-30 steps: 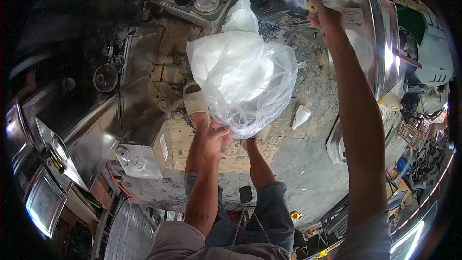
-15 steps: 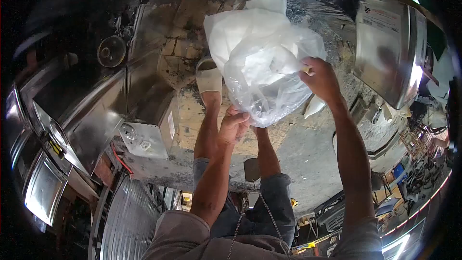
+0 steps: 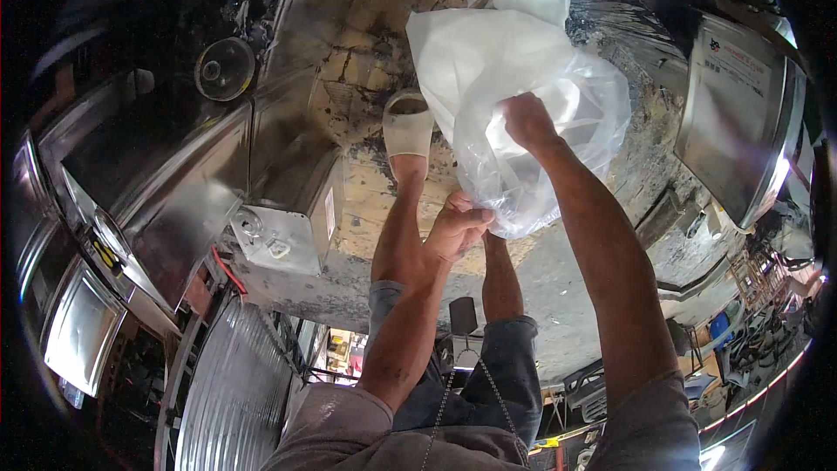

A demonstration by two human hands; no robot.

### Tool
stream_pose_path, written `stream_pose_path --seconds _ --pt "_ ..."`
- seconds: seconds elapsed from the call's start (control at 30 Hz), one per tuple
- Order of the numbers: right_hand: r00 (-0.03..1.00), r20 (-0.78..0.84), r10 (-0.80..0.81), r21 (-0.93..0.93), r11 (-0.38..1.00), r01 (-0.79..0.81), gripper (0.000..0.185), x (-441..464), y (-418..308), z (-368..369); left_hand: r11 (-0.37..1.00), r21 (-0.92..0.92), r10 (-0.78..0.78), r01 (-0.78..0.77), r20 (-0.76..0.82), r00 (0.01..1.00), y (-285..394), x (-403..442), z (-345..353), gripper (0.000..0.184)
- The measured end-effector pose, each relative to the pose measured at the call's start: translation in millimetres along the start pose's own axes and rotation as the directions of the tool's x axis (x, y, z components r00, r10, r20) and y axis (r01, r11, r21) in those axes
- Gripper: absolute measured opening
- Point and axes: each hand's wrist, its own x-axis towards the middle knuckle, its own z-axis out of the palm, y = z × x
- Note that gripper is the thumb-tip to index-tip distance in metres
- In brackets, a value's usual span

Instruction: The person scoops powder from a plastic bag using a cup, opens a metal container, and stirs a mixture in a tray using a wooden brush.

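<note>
Our left hand (image 3: 459,226) pinches the rim of a crinkled, translucent plastic bag (image 3: 507,196) bulging with smooth white material (image 3: 453,52), above the rough, stained floor (image 3: 366,227). Our right hand (image 3: 528,122), apart from the left, reaches into its mouth, fingers curled; we cannot tell their grip.
</note>
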Motion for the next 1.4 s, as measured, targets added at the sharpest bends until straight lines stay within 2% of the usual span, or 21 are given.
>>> stream_pose_path --seconds 0.03,0.17,0.23,0.27,0.33,0.37,0.43,0.5,0.53,0.57,0.67,0.7,0.8,0.9,1.0,1.1,1.17,1.3,1.37,1.4 --pt "0.994 0.100 -0.038 0.041 0.999 0.034 0.012 4.6 -6.2 -2.9 1.000 0.000 0.002 -0.002 -0.004 1.000 1.1 0.2 0.8 0.036" --pt "0.978 0.210 0.007 0.061 0.998 -0.021 0.013 14.3 -25.6 -22.7 1.000 0.011 -0.019 0.019 0.039 0.999 6.1 1.2 8.2 0.036" --pt "0.982 0.187 0.010 0.300 0.951 -0.067 0.013 13.7 -24.3 -39.8 1.000 0.012 -0.024 0.024 0.038 0.999 9.6 -0.6 10.2 0.035" --pt "0.984 0.180 0.006 0.301 0.952 -0.062 0.013 12.6 -23.9 -49.1 0.998 0.028 -0.051 0.050 0.039 0.998 11.9 -2.1 9.4 0.035" --pt "0.969 0.242 0.048 0.455 0.877 -0.157 0.015 5.0 -21.1 -68.2 0.996 0.047 -0.080 0.078 0.046 0.996 10.4 -0.6 2.2 0.034" --pt "0.973 0.218 0.075 0.536 0.824 -0.184 0.023 -3.2 -16.0 -70.1 0.997 0.046 -0.069 0.067 0.048 0.996 5.4 0.8 -6.8 0.034" --pt "0.972 0.215 0.097 0.548 0.811 -0.202 0.026 -14.5 -9.2 -85.1 0.997 0.048 -0.061 0.058 0.064 0.996 10.2 1.9 13.4 0.034" --pt "0.970 0.211 0.120 0.563 0.797 -0.221 0.029 -27.2 -3.7 -102.6 0.990 0.132 0.056 -0.055 -0.004 0.998 26.8 -6.9 54.6 0.035" --pt "0.969 0.194 0.150 0.570 0.787 -0.236 0.029 -33.3 -0.7 -113.8 0.989 0.135 0.053 -0.053 0.004 0.999 26.0 -5.9 40.3 0.035" --pt "0.968 0.177 0.180 0.577 0.777 -0.250 0.030 -38.4 1.6 -124.6 0.995 0.095 0.004 -0.012 0.092 0.996 21.5 -2.1 13.0 0.036" --pt "0.955 0.178 0.239 0.595 0.747 -0.298 0.031 -50.7 6.7 -152.4 0.998 0.048 0.024 -0.030 0.107 0.994 7.0 7.1 27.8 0.042" --pt "0.949 0.182 0.256 0.603 0.733 -0.314 0.032 -54.7 9.9 -155.4 0.992 0.056 0.114 -0.116 0.037 0.993 2.8 9.6 31.9 0.050" --pt "0.956 0.145 0.256 0.579 0.761 -0.292 0.033 -65.1 20.4 -156.4 0.992 0.079 0.092 -0.095 0.038 0.995 2.1 8.4 34.0 0.059" --pt "0.958 0.127 0.257 0.634 0.722 -0.278 0.034 -71.8 24.4 -153.6 0.975 0.058 0.217 -0.214 -0.048 0.975 -4.5 11.5 41.6 0.059" --pt "0.946 0.153 0.286 0.659 0.683 -0.314 0.034 -76.8 20.7 -159.1 0.992 0.050 0.110 -0.113 0.052 0.993 4.4 8.5 36.5 0.059" --pt "0.938 0.149 0.313 0.679 0.657 -0.327 0.034 -82.8 17.8 -164.7 0.993 0.059 0.097 -0.099 0.037 0.995 4.0 8.0 20.4 0.059" --pt "0.941 0.133 0.310 0.683 0.660 -0.314 0.034 -85.7 16.1 -169.5 0.997 0.076 0.007 -0.014 0.091 0.996 5.3 7.9 9.2 0.059" --pt "0.944 0.116 0.310 0.668 0.679 -0.305 0.033 -92.0 16.2 -174.9 0.991 0.111 0.073 -0.079 0.055 0.996 1.1 11.2 4.3 0.059" --pt "0.943 0.113 0.314 0.659 0.686 -0.308 0.033 -94.9 15.0 -178.2 0.995 0.094 -0.046 0.033 0.136 0.990 6.9 9.5 -0.4 0.060" --pt "0.942 0.113 0.317 0.651 0.693 -0.311 0.033 -96.1 14.4 -179.3 0.995 0.094 -0.046 0.033 0.137 0.989 7.2 9.6 -1.7 0.060"
